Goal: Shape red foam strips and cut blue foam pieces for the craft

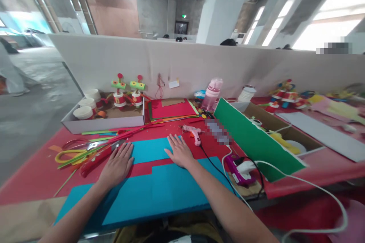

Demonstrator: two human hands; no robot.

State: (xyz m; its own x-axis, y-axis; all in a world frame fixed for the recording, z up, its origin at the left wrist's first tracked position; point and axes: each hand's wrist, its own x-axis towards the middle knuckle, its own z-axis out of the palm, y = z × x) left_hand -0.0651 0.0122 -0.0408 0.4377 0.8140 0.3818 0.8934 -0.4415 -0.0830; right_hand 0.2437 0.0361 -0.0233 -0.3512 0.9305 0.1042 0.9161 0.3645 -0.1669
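Observation:
A blue rectangular sheet lies flat on the red table covering. My left hand rests at its left end, fingers stretched out and pointing away from me. At the right end, my right hand lies palm down with its fingers spread. Nothing is gripped in either hand. Nearer to me, under my forearms, are larger blue sheets. A pink glue gun lies just beyond my right hand. Scissors and a red-handled tool sit to the left of my left hand.
A white box at the back left holds cups and two small figures. Coloured sheets and a pink bottle stand or lie behind. To the right are a purple power strip, cables and a green-sided box.

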